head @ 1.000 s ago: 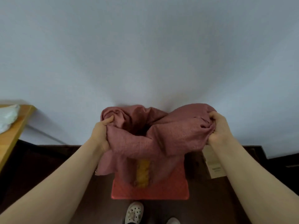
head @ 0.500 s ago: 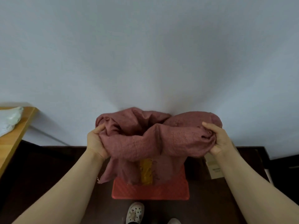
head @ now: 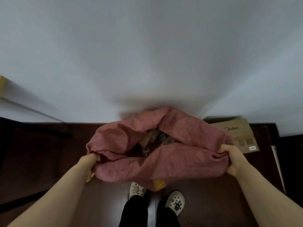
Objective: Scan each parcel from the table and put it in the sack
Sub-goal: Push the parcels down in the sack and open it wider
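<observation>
A dusty-red woven sack (head: 172, 163) stands on the dark floor in front of me, its mouth pulled wide. My left hand (head: 91, 160) grips the sack's left rim, fingers tucked into the fold. My right hand (head: 232, 159) grips the right rim. Inside the opening I see brown cardboard parcels (head: 152, 136), partly hidden by the fabric. A yellow patch (head: 158, 184) shows on the sack's near side.
A flat cardboard box (head: 237, 133) with printed marks lies on the floor to the right, by the white wall. My feet in white clogs (head: 175, 202) stand just below the sack. A yellowish table corner (head: 2, 84) shows at the far left.
The sack has come down from chest height to the floor, and both hands have pulled its mouth wide open. My view tilted down; the table and white bag slid out of sight.
</observation>
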Action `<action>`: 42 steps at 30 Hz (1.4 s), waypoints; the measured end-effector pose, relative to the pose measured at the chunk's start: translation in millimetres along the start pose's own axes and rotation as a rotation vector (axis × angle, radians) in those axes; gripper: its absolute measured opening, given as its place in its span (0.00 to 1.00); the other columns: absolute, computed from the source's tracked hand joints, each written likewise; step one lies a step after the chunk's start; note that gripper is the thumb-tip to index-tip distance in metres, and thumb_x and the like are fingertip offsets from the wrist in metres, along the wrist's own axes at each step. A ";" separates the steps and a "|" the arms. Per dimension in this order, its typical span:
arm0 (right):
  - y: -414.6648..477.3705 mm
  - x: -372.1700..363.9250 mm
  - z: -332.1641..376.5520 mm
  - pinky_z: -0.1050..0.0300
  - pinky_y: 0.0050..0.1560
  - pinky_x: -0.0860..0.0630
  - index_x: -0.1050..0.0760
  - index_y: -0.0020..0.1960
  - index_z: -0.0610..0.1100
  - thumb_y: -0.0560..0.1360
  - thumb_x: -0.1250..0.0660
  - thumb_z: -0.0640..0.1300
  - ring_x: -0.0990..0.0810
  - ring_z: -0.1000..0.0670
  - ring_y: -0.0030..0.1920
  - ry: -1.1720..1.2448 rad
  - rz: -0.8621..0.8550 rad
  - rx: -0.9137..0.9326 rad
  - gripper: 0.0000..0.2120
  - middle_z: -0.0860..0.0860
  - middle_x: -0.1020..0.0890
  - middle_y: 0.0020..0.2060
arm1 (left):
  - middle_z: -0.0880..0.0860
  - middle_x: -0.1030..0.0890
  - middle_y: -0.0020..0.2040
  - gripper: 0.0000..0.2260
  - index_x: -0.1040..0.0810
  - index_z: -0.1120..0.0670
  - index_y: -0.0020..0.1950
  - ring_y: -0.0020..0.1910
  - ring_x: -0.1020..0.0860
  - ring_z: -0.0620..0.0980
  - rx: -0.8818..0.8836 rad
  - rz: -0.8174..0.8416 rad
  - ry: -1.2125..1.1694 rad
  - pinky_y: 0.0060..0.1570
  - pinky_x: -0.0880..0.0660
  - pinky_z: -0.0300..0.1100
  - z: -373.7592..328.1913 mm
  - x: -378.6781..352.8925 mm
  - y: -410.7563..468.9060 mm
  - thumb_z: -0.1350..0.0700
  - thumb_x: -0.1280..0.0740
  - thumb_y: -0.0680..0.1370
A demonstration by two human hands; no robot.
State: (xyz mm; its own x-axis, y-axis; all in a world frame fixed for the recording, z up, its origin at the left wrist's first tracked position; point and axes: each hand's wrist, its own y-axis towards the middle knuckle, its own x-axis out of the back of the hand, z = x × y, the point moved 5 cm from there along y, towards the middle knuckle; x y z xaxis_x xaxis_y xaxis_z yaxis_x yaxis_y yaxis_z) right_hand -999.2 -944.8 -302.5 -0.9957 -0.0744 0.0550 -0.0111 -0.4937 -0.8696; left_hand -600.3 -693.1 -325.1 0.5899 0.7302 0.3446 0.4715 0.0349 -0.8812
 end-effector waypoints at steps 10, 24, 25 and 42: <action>60.5 -8.8 -9.5 0.37 0.65 0.33 0.39 0.75 0.48 0.73 0.28 0.49 0.34 0.33 0.67 -0.999 -0.541 0.359 0.34 0.36 0.35 0.69 | 0.65 0.39 0.73 0.48 0.50 0.55 0.78 0.67 0.32 0.66 -0.227 -0.150 0.367 0.66 0.31 0.58 19.2 -19.8 61.3 0.62 0.24 0.67; 151.8 -145.0 -25.3 0.43 0.73 0.49 0.46 0.78 0.56 0.77 0.37 0.49 0.35 0.43 0.72 -1.577 -0.222 0.781 0.32 0.45 0.33 0.73 | 0.66 0.18 0.49 0.15 0.18 0.66 0.47 0.51 0.22 0.62 -0.820 -0.038 0.687 0.55 0.26 0.50 -69.0 -149.9 93.1 0.58 0.40 0.75; 154.5 -142.1 -11.2 0.48 0.69 0.43 0.35 0.74 0.54 0.77 0.38 0.46 0.30 0.42 0.67 -1.530 -0.302 0.849 0.25 0.44 0.25 0.66 | 0.65 0.18 0.45 0.12 0.18 0.65 0.45 0.48 0.21 0.62 -0.774 -0.081 0.666 0.50 0.25 0.50 -81.7 -146.1 97.0 0.58 0.38 0.76; 114.6 -181.2 -55.1 0.55 0.65 0.33 0.28 0.65 0.41 0.71 0.26 0.51 0.30 0.45 0.68 -0.940 0.058 1.013 0.27 0.42 0.31 0.68 | 0.56 0.31 0.66 0.39 0.44 0.50 0.78 0.66 0.33 0.57 -1.467 0.115 1.177 0.66 0.36 0.54 -47.5 -204.1 45.2 0.48 0.28 0.72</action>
State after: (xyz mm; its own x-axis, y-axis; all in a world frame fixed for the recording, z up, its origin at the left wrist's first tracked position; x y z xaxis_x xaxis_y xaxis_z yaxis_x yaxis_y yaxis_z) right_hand -825.1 -940.2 -439.2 -0.5528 -0.4671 0.6901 0.5020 -0.8477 -0.1716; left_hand -668.3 -872.9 -419.9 0.4433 -0.1145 0.8890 0.1382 -0.9712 -0.1940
